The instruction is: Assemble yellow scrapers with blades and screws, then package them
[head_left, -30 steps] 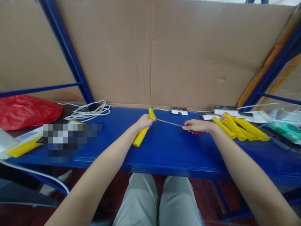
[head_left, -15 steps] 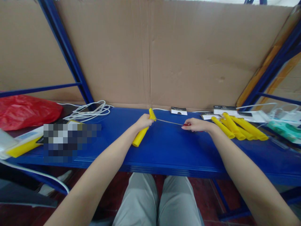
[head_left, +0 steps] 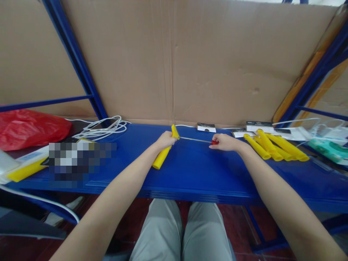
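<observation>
My left hand (head_left: 165,140) is closed round a yellow tool with a tube-like handle (head_left: 162,158) and a flared head at its far end. The handle slants toward me over the blue tabletop. In my right hand (head_left: 227,141) is a screwdriver (head_left: 214,143) with a red grip, its fingers wrapped round that grip. The long thin metal shaft points left, and its tip meets the head of the yellow tool. What exactly the tip touches is too small to make out.
Several yellow tubes (head_left: 277,148) lie piled at the right, by black-and-white cards (head_left: 259,126) and a green packet (head_left: 327,150). Another card (head_left: 206,127) lies at the back. Leftward are a coiled white cable (head_left: 115,127) and a red plastic bag (head_left: 32,128). Cardboard (head_left: 174,65) walls the back.
My right hand has shifted its fingers on the screwdriver, and more of the red grip shows now. The left hand and the yellow tool stay nearly in place.
</observation>
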The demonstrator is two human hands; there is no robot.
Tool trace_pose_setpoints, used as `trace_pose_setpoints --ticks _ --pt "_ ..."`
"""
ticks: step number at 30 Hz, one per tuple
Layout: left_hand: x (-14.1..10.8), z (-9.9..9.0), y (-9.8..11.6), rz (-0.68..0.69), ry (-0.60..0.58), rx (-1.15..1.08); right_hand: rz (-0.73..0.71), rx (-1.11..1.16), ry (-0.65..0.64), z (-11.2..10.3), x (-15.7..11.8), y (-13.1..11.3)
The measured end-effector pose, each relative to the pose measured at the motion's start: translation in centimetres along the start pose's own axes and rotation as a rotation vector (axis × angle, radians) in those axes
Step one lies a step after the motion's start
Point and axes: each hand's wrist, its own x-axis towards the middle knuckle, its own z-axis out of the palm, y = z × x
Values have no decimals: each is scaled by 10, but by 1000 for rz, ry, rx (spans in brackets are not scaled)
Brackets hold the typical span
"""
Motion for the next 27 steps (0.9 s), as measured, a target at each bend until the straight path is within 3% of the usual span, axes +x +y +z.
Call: trace_pose_setpoints --ticks 4,9,13,21,27 --pt "1 0 0 6 8 53 -16 -4 -92 -2 0 3" --pt "2 0 1 12 18 110 -9 -75 81 3 4 4" --pt "1 -1 2 7 38 153 23 -130 103 4 4 2" --pt "1 -1 1 -3 52 157 -29 -1 -48 2 2 0" --pt "4 -1 -2 -9 55 146 20 -25 80 5 1 -8"
